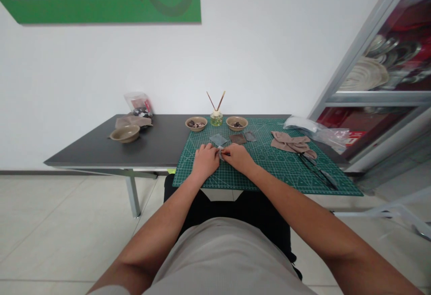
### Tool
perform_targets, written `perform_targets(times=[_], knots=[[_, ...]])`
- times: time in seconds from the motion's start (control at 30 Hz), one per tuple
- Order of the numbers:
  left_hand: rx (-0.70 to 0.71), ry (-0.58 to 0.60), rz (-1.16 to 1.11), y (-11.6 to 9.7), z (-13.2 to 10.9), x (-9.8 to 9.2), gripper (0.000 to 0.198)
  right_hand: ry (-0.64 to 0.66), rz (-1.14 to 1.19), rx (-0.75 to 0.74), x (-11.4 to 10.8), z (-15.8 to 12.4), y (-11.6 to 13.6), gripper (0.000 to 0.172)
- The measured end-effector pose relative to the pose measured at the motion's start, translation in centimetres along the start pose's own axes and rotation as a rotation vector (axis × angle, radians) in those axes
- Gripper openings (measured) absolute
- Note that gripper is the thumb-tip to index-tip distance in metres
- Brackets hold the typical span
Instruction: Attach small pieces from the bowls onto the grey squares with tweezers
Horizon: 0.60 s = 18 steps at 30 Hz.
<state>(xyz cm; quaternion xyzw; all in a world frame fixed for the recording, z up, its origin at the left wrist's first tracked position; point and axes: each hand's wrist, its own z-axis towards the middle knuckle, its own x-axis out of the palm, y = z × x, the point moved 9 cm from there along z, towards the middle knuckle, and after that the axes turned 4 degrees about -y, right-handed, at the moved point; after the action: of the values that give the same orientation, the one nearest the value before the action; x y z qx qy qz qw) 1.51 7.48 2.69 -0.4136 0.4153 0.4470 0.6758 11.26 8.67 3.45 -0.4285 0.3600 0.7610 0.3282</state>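
Grey scrap (pixel 220 153) is pinched by left hand (pixel 206 160) and right hand (pixel 239 157) together; shaping it seems the step, next probably needing steady grip.

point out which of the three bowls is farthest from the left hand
The leftmost bowl, on the dark tabletop; the middle bowl and rightmost bowl flank the reed diffuser, closer to the left hand.

My one view looks from my head, forward and down along my forearms (pixel 183 200), over the near edge of the surface (pixel 90 149), to the wall (pixel 269 43) beyond its far edge
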Motion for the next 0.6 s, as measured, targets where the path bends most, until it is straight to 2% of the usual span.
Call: perform_targets(times=[0.27, 0.37, 0.47, 0.6], knots=[[0.028, -0.030, 0.013, -0.1, 0.0, 0.0, 0.033, -0.006, -0.023, 0.035, 0.1, 0.4, -0.7, 0.018], [0.032, -0.025, 0.013, 0.0, 0.0, 0.1, 0.033, 0.006, 0.025, -0.005, 0.1, 0.5, -0.1, 0.017], [0.045, -0.036, 0.017, -0.1, 0.0, 0.0, 0.033, 0.028, 0.074, 0.024, 0.0, 0.5, -0.5, 0.016], [0.027, -0.040, 0.016, -0.1, -0.1, -0.1, 0.032, 0.003, 0.011, 0.051, 0.1, 1.0, -0.6, 0.018]])
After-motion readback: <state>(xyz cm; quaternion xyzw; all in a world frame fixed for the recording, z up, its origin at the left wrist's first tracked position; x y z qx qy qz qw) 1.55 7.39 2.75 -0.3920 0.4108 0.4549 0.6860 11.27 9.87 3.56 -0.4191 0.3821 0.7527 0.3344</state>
